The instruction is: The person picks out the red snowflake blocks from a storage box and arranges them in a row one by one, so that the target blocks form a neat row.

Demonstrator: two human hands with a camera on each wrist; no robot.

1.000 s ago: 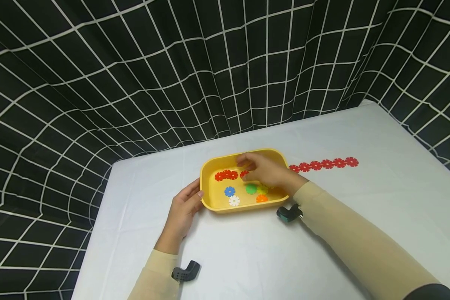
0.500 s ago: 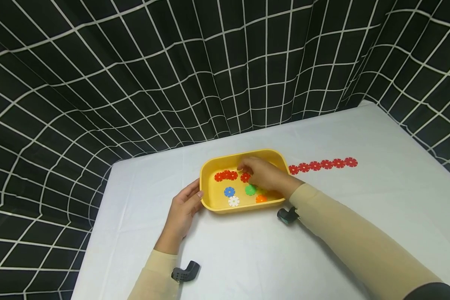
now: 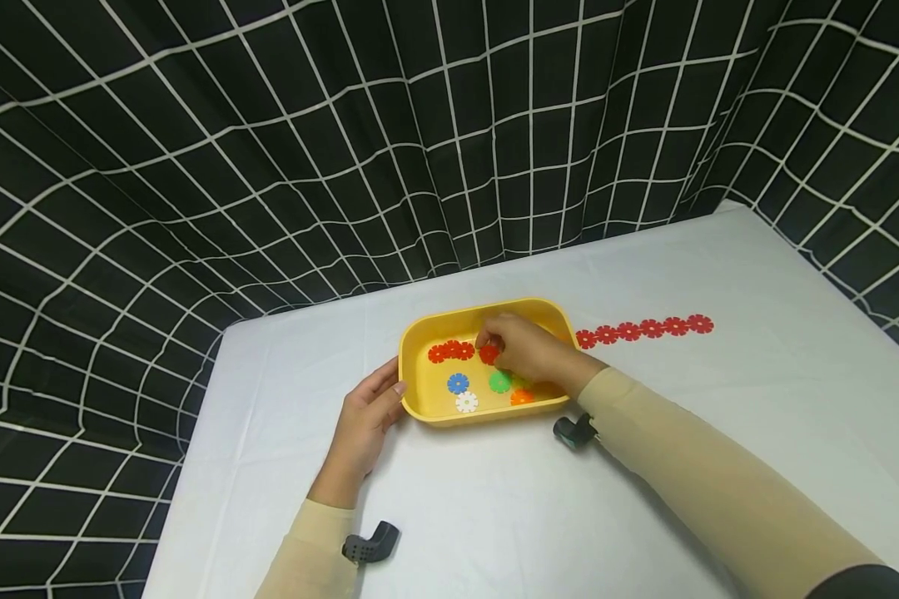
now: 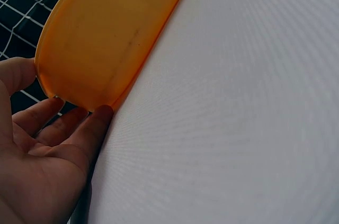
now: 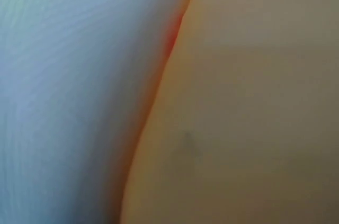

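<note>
A yellow plastic tray [image 3: 438,412] lies on the white table, with notched, flower-shaped interlocking discs inside. My left hand [image 3: 367,416] holds its left end; in the left wrist view the thumb is at the rim and the fingertips [image 4: 100,113] are against the outer wall. My right hand [image 3: 530,348] reaches into the tray and pinches a red disc [image 3: 489,355] between thumb and fingers. Left of it are overlapping red discs [image 3: 452,350]. Nearer me are a blue disc [image 3: 458,383], a white disc [image 3: 467,403], a green disc [image 3: 499,382] and an orange disc [image 3: 522,397].
A row of several red discs [image 3: 652,328] stretches to the right from the tray's right end on the white tablecloth [image 3: 464,507]. A dark curtain with a white grid [image 3: 464,141] hangs behind the table. The right wrist view is mostly filled by the blurred tray wall [image 5: 238,102].
My right hand has lowered and its fingers have closed in on the single red disc, whose centre hole no longer shows. The left hand stays at the tray's end.
</note>
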